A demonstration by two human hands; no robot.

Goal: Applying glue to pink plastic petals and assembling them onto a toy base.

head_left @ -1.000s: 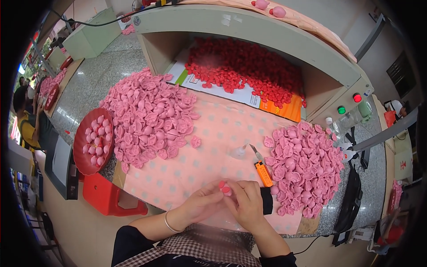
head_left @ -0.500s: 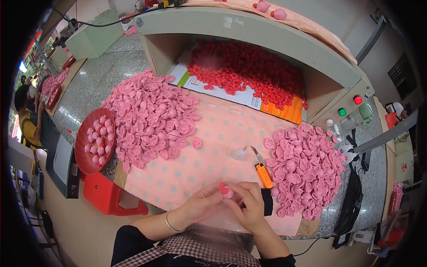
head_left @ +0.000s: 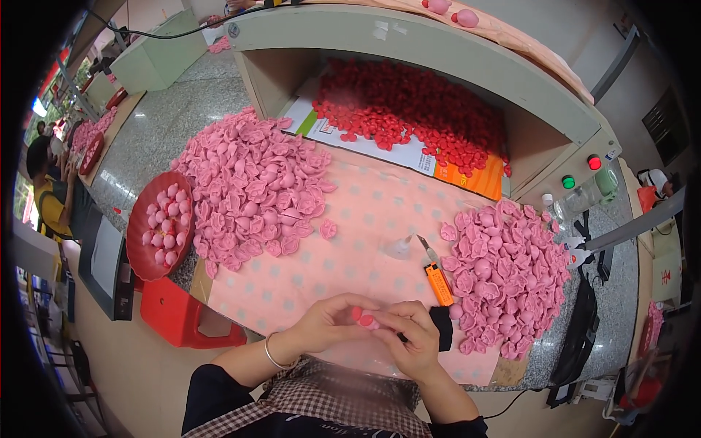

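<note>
Here, at the near edge of the pink dotted cloth (head_left: 350, 219), both hands meet over one small pink piece (head_left: 366, 320). The left hand (head_left: 325, 327) is closed narrowly around it from the left side, and the right hand (head_left: 412, 337) pinches it from the right with curled fingers, so the piece shows only a little between the fingertips. It looks light and soft, maybe rubbery, so it probably bends easily and is best taken by its rim with the fingertips, not squeezed hard. Just beyond the right hand lies an orange utility knife (head_left: 437, 280), and a small clear piece (head_left: 399, 248) lies near its blade. Toward the right edge there is a heap of pink pieces (head_left: 507, 274), and a bigger pink heap (head_left: 252, 186) covers the far left corner. A red round tray (head_left: 161, 228) with some rounder pink pieces stands at the left edge. Under the shelf at the far edge lies a pile of red pieces (head_left: 409, 117)
</note>
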